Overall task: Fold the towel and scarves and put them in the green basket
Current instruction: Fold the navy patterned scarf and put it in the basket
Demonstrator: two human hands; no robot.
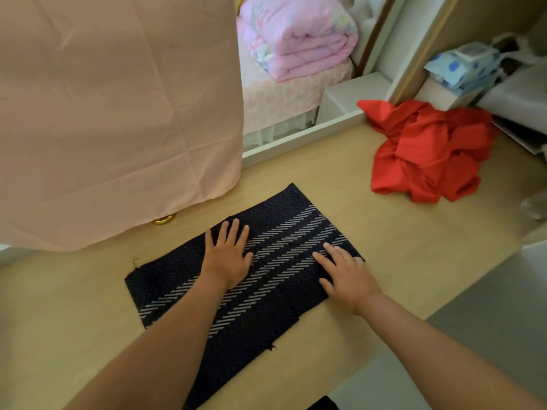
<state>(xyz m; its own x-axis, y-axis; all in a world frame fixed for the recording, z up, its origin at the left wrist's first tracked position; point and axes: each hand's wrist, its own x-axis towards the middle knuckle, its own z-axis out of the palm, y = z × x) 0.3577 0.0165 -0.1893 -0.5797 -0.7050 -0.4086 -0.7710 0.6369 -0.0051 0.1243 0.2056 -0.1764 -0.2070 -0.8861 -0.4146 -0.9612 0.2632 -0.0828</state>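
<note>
Smoothing appears to be the step in hand: the dark striped scarf (281, 223) lies flat on the wooden surface (390, 250), seemingly doubled. The left hand (226, 257) presses its middle with fingers straight and spread. The right hand (346, 276) presses its right edge, fingers straight and slightly apart. The next move likely calls for lifting one end over. A crumpled red cloth (429, 152) waits well apart. A pink hanging cloth (118, 113) crowds the far left. No green basket is in view.

A pale wooden tabletop (393, 241) fills the middle. A plain pink cloth (118, 113) hangs over its far left corner. Beyond the far edge, a folded pink quilt (296, 39) lies on a pink-covered bed (281, 99). Grey floor (488, 306) shows at the right.
</note>
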